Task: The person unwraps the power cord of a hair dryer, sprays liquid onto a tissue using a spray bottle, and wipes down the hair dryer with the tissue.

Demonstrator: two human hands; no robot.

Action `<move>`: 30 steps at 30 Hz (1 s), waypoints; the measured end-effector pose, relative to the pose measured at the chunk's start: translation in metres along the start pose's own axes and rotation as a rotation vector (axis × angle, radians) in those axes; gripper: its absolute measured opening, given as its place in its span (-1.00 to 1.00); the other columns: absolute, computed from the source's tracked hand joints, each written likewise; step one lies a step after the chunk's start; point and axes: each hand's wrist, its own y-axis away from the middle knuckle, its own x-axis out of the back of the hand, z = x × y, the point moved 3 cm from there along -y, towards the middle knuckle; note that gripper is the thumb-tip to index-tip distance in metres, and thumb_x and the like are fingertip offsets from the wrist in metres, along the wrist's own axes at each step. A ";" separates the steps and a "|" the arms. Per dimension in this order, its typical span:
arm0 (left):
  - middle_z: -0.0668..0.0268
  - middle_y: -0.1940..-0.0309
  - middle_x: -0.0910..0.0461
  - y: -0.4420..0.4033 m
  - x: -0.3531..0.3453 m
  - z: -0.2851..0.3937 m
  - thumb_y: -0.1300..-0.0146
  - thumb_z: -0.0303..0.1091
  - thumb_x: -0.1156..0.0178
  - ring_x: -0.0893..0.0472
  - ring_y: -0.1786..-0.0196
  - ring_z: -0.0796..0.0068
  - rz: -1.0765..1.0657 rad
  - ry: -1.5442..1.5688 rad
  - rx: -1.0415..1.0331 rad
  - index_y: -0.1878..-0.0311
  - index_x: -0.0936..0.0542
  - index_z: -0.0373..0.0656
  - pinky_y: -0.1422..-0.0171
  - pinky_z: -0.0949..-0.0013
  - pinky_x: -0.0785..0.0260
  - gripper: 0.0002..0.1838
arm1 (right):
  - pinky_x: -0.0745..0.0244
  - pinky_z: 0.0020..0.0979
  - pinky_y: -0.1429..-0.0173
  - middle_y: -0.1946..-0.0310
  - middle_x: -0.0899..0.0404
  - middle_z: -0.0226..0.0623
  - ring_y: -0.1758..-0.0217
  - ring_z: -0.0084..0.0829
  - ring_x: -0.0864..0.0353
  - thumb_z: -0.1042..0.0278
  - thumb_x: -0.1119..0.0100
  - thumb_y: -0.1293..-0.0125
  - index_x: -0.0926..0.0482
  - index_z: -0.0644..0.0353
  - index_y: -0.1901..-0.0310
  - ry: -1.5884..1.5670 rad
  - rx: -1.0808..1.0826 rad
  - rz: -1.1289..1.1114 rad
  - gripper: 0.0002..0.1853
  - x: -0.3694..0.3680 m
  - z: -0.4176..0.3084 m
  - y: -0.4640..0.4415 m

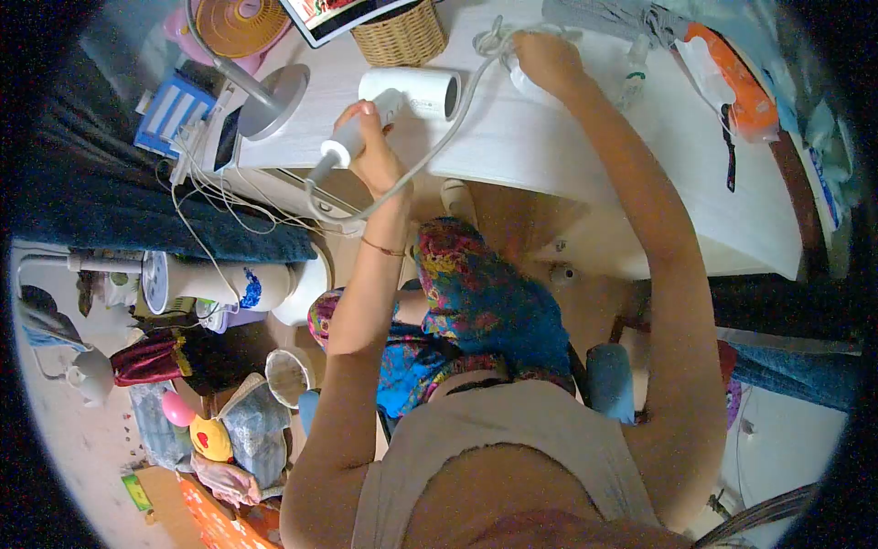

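A white hair dryer lies sideways over the desk, its barrel (pixel 416 92) showing a dark round end. My left hand (pixel 373 154) is wrapped around its handle. From the handle's end a grey-white cord (pixel 439 146) loops down past my left wrist, then rises to the right. There my right hand (pixel 547 66) is closed on the cord near the back of the desk. More coils of cord sit around those fingers, and its fingertips are partly hidden. A whitish round item under my right hand is too unclear to name.
On the white desk (pixel 677 197) stand a wicker basket (pixel 400 37), a tablet-like screen (pixel 334 16) and a lamp base (pixel 276 102). A phone (pixel 228 139) lies at left by tangled cables. To the right are an orange packet (pixel 736 87), a small clear bottle (pixel 633 78) and a black slim item (pixel 729 151).
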 end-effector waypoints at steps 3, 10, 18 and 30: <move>0.13 0.07 -0.35 0.007 0.014 -0.015 -0.09 -0.28 -0.29 -0.34 -0.04 0.25 -0.233 -0.385 -0.330 0.08 -0.50 -0.19 -0.09 0.26 -0.24 -0.66 | -0.49 -0.07 0.19 0.34 -0.61 -0.08 0.27 -0.07 -0.62 0.33 0.04 -0.20 -0.53 0.12 0.19 0.060 -0.011 0.031 -0.80 -0.023 0.013 -0.027; 0.27 0.00 -0.41 0.038 -0.017 0.011 0.24 -0.37 -0.33 -0.29 -0.16 0.11 -0.883 -1.014 -0.807 0.30 -0.54 -0.05 -0.22 0.06 -0.08 -0.68 | -0.52 -0.05 0.16 0.26 -0.60 -0.02 0.22 -0.06 -0.63 0.35 0.08 -0.19 -0.45 0.12 0.01 0.045 0.013 0.023 -0.69 -0.036 0.020 -0.040; 0.24 0.41 -0.56 0.029 -0.069 -0.004 0.23 -0.46 -0.23 -0.52 0.20 0.24 -1.093 -1.167 -0.996 0.37 -0.48 -0.13 -0.19 0.15 -0.17 -0.75 | -0.46 -0.30 0.06 0.25 -0.58 -0.29 0.17 -0.25 -0.58 0.18 -0.18 -0.14 -0.48 0.03 0.00 -0.223 -0.135 -0.063 -0.63 0.090 0.010 0.099; 0.24 -0.04 -0.44 0.046 -0.160 -0.050 0.16 -0.19 -0.37 -0.41 -0.12 0.18 -1.006 -1.339 -0.693 -0.18 -0.31 -0.04 -0.20 -0.01 -0.19 -0.25 | -0.46 -0.26 0.09 0.26 -0.60 -0.08 0.21 -0.15 -0.60 -0.22 -0.38 0.14 -0.43 0.15 0.03 -0.253 -0.481 0.145 -0.27 0.041 0.118 0.074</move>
